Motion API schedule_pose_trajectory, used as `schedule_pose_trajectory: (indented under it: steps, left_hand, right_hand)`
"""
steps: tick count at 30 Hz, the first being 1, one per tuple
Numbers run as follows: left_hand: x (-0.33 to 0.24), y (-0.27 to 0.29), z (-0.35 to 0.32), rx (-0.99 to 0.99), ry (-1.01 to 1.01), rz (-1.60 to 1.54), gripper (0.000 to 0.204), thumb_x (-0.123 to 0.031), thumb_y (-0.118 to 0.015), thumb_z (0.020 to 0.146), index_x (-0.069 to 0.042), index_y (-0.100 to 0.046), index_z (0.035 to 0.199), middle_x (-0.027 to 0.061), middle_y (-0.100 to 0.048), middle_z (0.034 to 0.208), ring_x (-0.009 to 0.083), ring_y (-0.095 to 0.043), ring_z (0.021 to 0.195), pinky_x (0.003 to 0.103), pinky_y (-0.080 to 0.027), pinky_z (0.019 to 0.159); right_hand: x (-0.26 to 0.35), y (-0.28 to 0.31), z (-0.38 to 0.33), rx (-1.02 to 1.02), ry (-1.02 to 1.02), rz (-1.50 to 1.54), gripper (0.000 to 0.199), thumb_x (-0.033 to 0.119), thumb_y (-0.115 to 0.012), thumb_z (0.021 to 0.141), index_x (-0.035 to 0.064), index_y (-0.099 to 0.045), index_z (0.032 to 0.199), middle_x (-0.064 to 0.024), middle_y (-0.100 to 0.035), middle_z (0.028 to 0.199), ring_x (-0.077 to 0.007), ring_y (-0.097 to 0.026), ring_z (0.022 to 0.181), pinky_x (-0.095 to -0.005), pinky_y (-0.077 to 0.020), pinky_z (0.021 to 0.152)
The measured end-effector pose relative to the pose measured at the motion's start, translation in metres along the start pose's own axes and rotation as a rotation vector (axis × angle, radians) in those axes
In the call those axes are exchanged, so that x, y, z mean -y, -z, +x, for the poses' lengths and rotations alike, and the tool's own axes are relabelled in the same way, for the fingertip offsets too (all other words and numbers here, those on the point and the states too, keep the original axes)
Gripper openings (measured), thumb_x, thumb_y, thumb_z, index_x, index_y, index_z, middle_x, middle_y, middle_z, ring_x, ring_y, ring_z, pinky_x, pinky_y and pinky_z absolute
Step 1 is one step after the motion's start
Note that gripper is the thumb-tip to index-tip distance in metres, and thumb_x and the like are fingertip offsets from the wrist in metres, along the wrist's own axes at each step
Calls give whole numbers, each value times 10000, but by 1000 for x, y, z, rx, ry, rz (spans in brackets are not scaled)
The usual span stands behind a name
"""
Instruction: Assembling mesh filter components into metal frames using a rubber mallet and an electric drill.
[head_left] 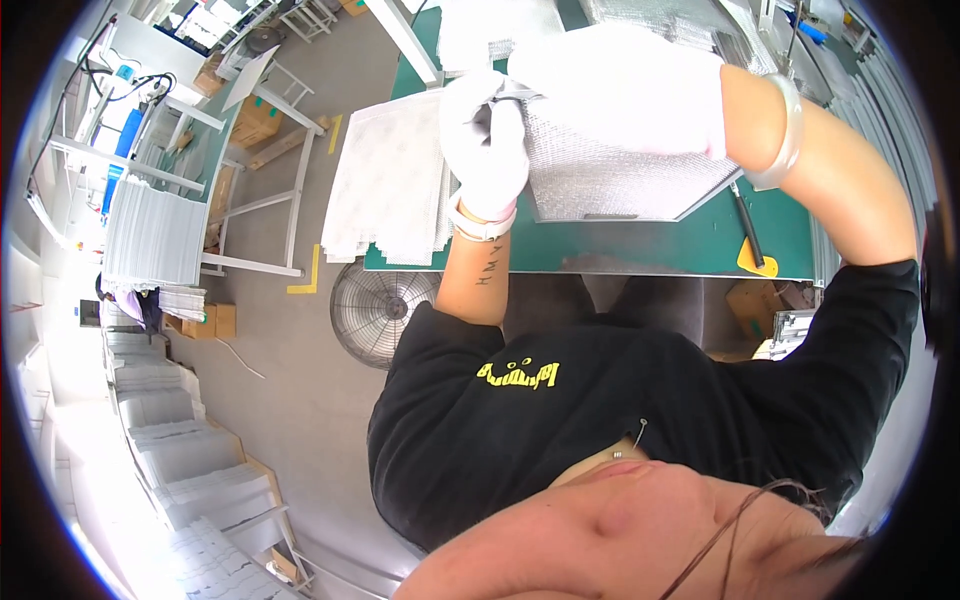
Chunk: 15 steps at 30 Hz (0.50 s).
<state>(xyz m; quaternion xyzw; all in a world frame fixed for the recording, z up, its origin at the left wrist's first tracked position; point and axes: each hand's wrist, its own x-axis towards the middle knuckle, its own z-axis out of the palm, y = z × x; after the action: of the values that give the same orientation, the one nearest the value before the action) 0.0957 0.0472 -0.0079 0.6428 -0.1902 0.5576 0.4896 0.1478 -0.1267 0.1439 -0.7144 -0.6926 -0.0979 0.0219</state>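
A framed silver mesh panel rests on the green tabletop in front of me. My left hand, in a white glove, is closed at the panel's left far corner, with the thumb and fingers around a small grey piece I cannot make out. Across the panel's far part reaches my right hand, also white-gloved, its fingertips close to the left hand. Glare washes out the right fingers, so their grip is not clear. Left of the panel lies a stack of white mesh sheets.
A black-handled tool with a yellow end lies near the table's right front edge. More silver sheets are at the back. A floor fan stands below the table's left end. Stacked panels line the left side.
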Motion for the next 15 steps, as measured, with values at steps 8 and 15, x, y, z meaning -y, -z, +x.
schedule_pose_trajectory:
  steps: [8,15]
  left_hand:
    - [-1,0,-1,-7,10,-61,264,40,-544,941,-48,-532,1189,76,-585,1062,117,-569,843,276,-480,774]
    - [-2,5,-2,254,-9,-64,363,75,-499,924,-66,-471,1258,102,-545,1118,117,-533,898,264,-455,829]
  right_hand:
    - [7,-4,-8,-15,-92,36,384,223,-533,978,0,-612,1280,-200,-682,1155,-362,-664,1037,-397,-528,926]
    - [-23,-3,-37,-125,4,-125,349,210,-584,944,-1,-633,1218,-203,-691,1061,-368,-674,942,-409,-538,857]
